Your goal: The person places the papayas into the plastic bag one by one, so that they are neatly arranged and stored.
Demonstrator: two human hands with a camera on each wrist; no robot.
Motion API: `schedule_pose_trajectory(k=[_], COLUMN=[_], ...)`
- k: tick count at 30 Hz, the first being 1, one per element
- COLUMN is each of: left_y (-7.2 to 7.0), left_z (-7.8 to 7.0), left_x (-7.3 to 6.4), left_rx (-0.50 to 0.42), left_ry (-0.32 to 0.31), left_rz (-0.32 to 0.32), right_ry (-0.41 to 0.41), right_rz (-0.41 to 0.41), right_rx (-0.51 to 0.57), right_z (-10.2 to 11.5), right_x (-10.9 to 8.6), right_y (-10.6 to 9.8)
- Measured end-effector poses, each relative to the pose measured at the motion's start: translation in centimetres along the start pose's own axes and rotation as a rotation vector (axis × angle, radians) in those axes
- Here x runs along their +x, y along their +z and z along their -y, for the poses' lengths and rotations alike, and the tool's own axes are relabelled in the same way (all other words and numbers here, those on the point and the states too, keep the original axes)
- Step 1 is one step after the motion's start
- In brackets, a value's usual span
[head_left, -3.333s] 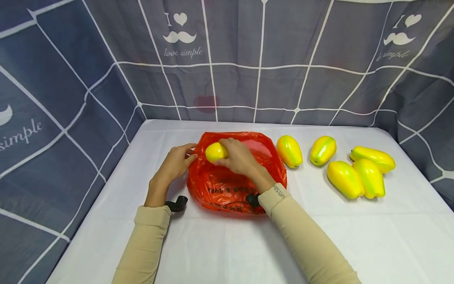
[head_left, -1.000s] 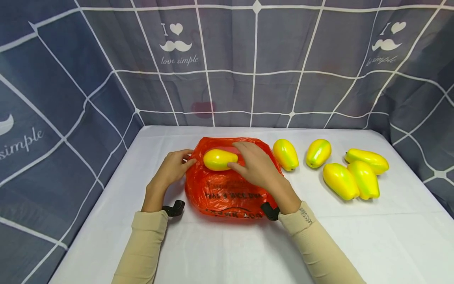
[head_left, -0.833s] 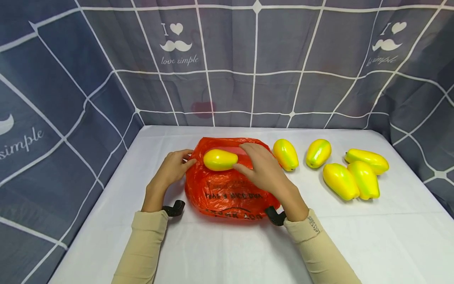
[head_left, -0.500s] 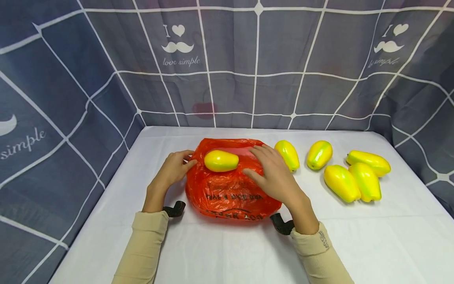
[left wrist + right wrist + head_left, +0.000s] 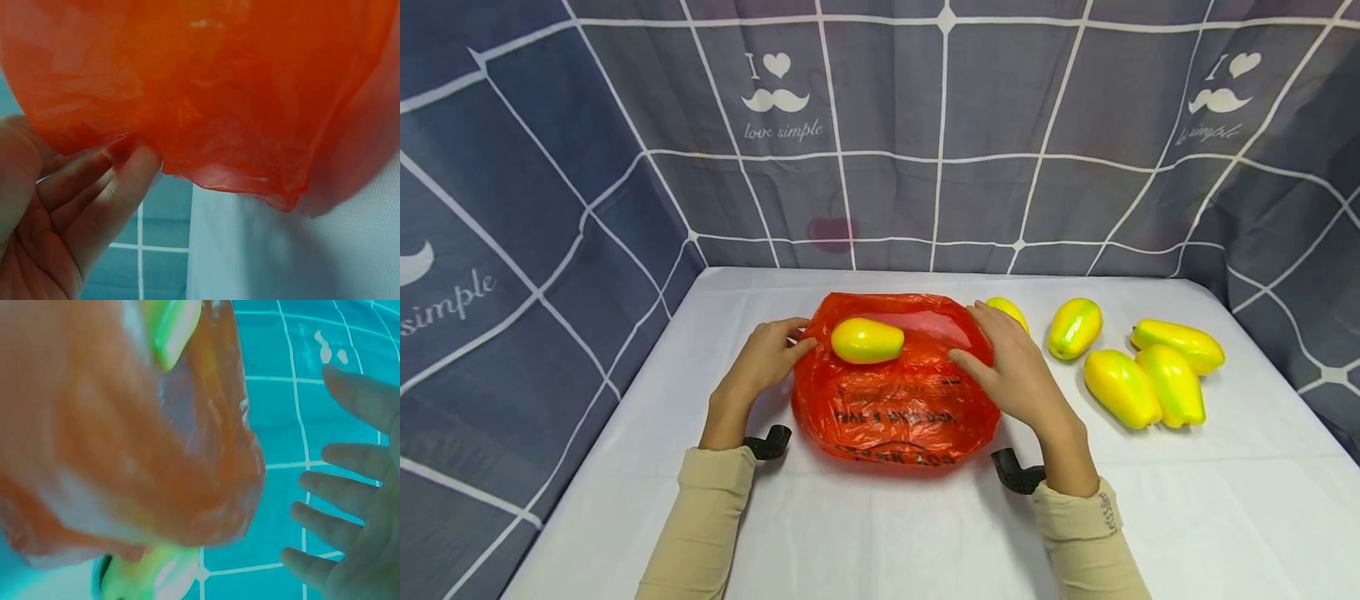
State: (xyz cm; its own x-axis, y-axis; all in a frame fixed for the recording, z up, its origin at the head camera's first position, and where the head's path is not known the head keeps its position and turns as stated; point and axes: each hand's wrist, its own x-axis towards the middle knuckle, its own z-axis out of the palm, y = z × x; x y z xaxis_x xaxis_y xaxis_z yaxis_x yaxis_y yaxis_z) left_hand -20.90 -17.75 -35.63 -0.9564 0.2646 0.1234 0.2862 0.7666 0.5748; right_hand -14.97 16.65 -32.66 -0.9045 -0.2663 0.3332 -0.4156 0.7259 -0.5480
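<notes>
A red plastic bag [image 5: 895, 425] with dark print stands on the white table, its mouth facing up. One yellow-green papaya [image 5: 867, 341] lies in its mouth, on the left side. At the bag's left rim, my left hand [image 5: 767, 357] pinches the thin plastic; in the left wrist view its fingers [image 5: 115, 203] meet the bag's edge. My right hand [image 5: 1018, 367] hovers by the right rim, fingers spread and holding nothing. The right wrist view shows those fingers [image 5: 337, 487] apart from the bag. Behind this hand, another papaya [image 5: 1009, 312] is partly hidden.
Several more papayas lie to the right: a single papaya [image 5: 1075, 329] and a cluster with one papaya [image 5: 1122, 388] in front. A grey grid-patterned curtain [image 5: 887, 200] closes off the back and left of the white table [image 5: 865, 533].
My right hand has let go of the papaya in the bag and moved right to the bag's right rim. The papaya now lies flat in the mouth. My left hand has stayed put.
</notes>
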Motion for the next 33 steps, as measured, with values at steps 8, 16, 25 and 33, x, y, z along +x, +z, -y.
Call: schedule_pose_trajectory(k=[8, 16, 25, 33], left_y=[-0.1, 0.0, 0.0, 0.1], left_z=[0.0, 0.0, 0.1, 0.0], left_x=[0.0, 0.1, 0.1, 0.2], left_rx=[0.007, 0.008, 0.009, 0.004], left_ry=[0.004, 0.006, 0.008, 0.02], left_rz=[0.0, 0.001, 0.002, -0.007], right_ry=[0.036, 0.087, 0.15, 0.186], right_rz=[-0.056, -0.082, -0.118, -0.164], right_rx=[0.035, 0.048, 0.066, 0.081], right_z=[-2.4, -4.6, -6.8, -7.7], right_x=[0.0, 0.0, 0.0, 0.2], right_y=[-0.2, 0.1, 0.9, 1.4])
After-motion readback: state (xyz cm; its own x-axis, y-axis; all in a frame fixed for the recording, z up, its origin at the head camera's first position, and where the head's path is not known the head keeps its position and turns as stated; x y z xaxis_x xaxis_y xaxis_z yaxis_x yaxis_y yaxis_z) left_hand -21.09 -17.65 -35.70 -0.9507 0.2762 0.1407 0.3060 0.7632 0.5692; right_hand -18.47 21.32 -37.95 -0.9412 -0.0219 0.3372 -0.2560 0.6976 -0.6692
